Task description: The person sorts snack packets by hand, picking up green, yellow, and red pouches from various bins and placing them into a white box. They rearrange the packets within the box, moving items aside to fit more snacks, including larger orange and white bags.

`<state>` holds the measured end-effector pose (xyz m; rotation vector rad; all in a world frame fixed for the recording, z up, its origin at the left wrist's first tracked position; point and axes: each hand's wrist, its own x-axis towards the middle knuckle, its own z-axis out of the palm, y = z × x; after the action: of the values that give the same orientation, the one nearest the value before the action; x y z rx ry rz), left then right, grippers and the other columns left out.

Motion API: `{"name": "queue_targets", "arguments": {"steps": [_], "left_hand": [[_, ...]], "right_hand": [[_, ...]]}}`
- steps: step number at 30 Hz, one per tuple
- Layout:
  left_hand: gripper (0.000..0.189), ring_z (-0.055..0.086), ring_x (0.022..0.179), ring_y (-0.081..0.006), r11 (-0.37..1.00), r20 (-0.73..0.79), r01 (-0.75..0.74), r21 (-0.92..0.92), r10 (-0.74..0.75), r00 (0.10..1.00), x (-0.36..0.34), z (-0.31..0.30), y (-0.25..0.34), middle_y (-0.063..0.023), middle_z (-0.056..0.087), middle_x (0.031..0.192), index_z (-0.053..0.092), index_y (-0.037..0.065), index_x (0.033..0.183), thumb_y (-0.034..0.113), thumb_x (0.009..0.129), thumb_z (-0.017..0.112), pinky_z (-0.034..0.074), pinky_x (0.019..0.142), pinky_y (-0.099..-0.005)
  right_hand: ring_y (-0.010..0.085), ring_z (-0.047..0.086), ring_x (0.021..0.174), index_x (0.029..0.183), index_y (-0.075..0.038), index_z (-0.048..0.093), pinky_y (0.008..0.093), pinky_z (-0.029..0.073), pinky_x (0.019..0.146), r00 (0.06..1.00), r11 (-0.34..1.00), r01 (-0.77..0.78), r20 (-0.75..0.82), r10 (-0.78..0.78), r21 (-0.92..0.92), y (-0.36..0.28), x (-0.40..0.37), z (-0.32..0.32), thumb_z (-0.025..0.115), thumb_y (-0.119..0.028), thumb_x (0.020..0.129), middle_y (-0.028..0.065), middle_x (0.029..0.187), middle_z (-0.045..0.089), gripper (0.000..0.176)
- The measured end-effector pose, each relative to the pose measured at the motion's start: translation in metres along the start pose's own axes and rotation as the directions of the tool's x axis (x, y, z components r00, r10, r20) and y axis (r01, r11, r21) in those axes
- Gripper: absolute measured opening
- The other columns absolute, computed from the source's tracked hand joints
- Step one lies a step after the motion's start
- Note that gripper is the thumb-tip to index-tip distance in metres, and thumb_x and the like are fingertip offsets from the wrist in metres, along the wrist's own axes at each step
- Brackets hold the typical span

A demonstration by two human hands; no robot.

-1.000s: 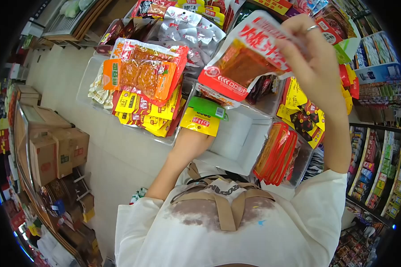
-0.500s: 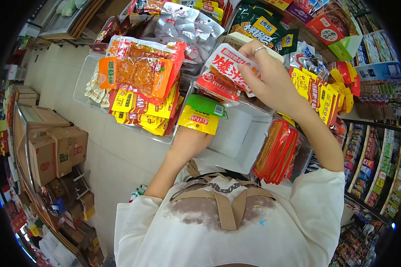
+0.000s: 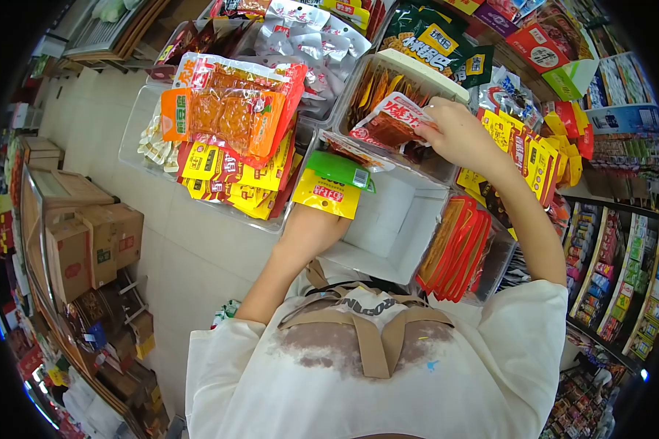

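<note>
My right hand [image 3: 463, 133] is closed, pinching the upper right end of a red-and-white snack packet [image 3: 392, 121]. The packet tilts over a clear bin [image 3: 436, 170] filled with upright packets. My left hand [image 3: 311, 233] is at the left side of an open white box [image 3: 410, 201]. A yellow snack packet [image 3: 322, 194] and a green packet [image 3: 340, 170] lie over its fingers, which are mostly hidden; the hand appears to grip the yellow one. Another red packet [image 3: 355, 151] shows just beyond the green one.
Left of the box, a clear tub [image 3: 143, 135] holds yellow and orange snack packets. Red flat packets [image 3: 458, 249] stand in a bin to the right. Silver pouches [image 3: 307, 47] and green bags [image 3: 425, 40] lie farther back. Cardboard boxes [image 3: 99, 245] stand across the aisle.
My right hand has moved right and slightly away from me with the red-and-white packet, from above the white box's far end to over the clear bin. My left hand has barely moved.
</note>
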<state>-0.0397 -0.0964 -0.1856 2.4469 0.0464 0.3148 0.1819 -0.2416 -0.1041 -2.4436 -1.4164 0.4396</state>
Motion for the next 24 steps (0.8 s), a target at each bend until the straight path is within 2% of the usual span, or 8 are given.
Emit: {"name": "queue_targets", "arguments": {"steps": [1,4,6,12,14,15,17,24], "left_hand": [[0.017,0.056,0.074,-0.0335,1.000,-0.009,-0.012,0.005,0.012,1.000,0.000,0.000,0.000,-0.0139,0.059,0.081,0.059,0.006,0.088,0.014,0.072,0.058,0.046,0.063,-0.0442],[0.018,0.056,0.075,-0.0333,1.000,0.000,-0.010,0.008,0.010,1.000,0.000,-0.001,0.001,-0.0138,0.059,0.081,0.059,0.007,0.089,0.013,0.072,0.058,0.046,0.064,-0.0443],[0.019,0.056,0.075,-0.0332,1.000,0.021,0.003,0.002,-0.003,1.000,0.000,-0.003,0.001,-0.0138,0.059,0.081,0.059,0.007,0.089,0.013,0.072,0.058,0.046,0.064,-0.0444],[0.019,0.058,0.082,-0.0333,0.999,0.064,-0.016,0.049,0.013,0.998,0.001,-0.003,0.000,-0.0131,0.061,0.090,0.060,0.007,0.094,0.016,0.078,0.057,0.046,0.070,-0.0428],[0.020,0.056,0.078,-0.0345,0.997,-0.077,-0.080,-0.017,0.079,0.994,0.002,0.000,-0.001,-0.0141,0.059,0.084,0.058,0.005,0.090,0.013,0.072,0.059,0.045,0.068,-0.0444],[0.020,0.056,0.078,-0.0345,0.997,-0.077,-0.081,-0.017,0.079,0.994,0.002,-0.001,0.000,-0.0141,0.059,0.084,0.058,0.005,0.090,0.013,0.072,0.059,0.045,0.068,-0.0444],[0.021,0.055,0.082,-0.0347,0.987,0.043,0.049,-0.151,-0.043,0.998,0.003,-0.005,0.002,-0.0146,0.059,0.087,0.058,0.005,0.091,0.012,0.072,0.058,0.045,0.070,-0.0449],[0.023,0.056,0.091,-0.0341,0.999,0.056,0.003,0.032,-0.005,0.998,0.002,-0.004,0.001,-0.0145,0.060,0.096,0.059,0.007,0.098,0.019,0.079,0.057,0.045,0.076,-0.0430]], "right_hand": [[0.0365,0.058,0.071,0.099,0.000,0.058,0.0419,0.046,0.066,0.987,0.989,0.112,-0.101,-0.122,-0.095,0.001,0.000,0.000,0.056,-0.019,0.082,0.0195,0.082,0.060,0.025],[0.0397,0.057,0.070,0.090,-0.003,0.058,0.0458,0.045,0.061,0.980,0.992,-0.035,-0.201,0.010,-0.122,-0.025,-0.009,-0.030,0.053,-0.013,0.081,0.0235,0.069,0.057,0.015],[0.0395,0.057,0.068,0.095,-0.005,0.057,0.0439,0.045,0.058,0.926,0.974,0.025,-0.363,-0.107,-0.223,-0.032,-0.019,-0.056,0.053,-0.015,0.083,0.0248,0.071,0.056,0.016],[0.0305,0.057,0.068,0.096,-0.001,0.057,0.0359,0.044,0.062,0.815,0.981,0.008,-0.569,0.107,0.196,-0.079,-0.043,-0.092,0.051,-0.014,0.084,0.0156,0.078,0.061,0.018],[0.0301,0.055,0.070,0.096,-0.001,0.057,0.0367,0.044,0.063,0.852,0.996,0.054,-0.523,-0.006,0.077,-0.080,-0.040,-0.079,0.053,-0.015,0.083,0.0149,0.078,0.061,0.019],[0.0297,0.054,0.072,0.096,-0.002,0.057,0.0376,0.044,0.064,0.880,0.993,0.108,-0.461,-0.115,-0.040,-0.080,-0.038,-0.072,0.054,-0.017,0.082,0.0143,0.079,0.060,0.020],[0.0301,0.053,0.073,0.095,-0.003,0.057,0.0386,0.043,0.065,0.910,0.996,0.073,-0.405,-0.087,-0.051,-0.089,-0.029,-0.054,0.057,-0.018,0.080,0.0134,0.077,0.060,0.021],[0.0265,0.050,0.068,0.091,-0.004,0.057,0.0364,0.043,0.063,0.894,0.957,0.168,-0.372,-0.249,-0.237,-0.082,-0.013,-0.012,0.065,-0.020,0.071,0.0089,0.072,0.058,0.026]]}}
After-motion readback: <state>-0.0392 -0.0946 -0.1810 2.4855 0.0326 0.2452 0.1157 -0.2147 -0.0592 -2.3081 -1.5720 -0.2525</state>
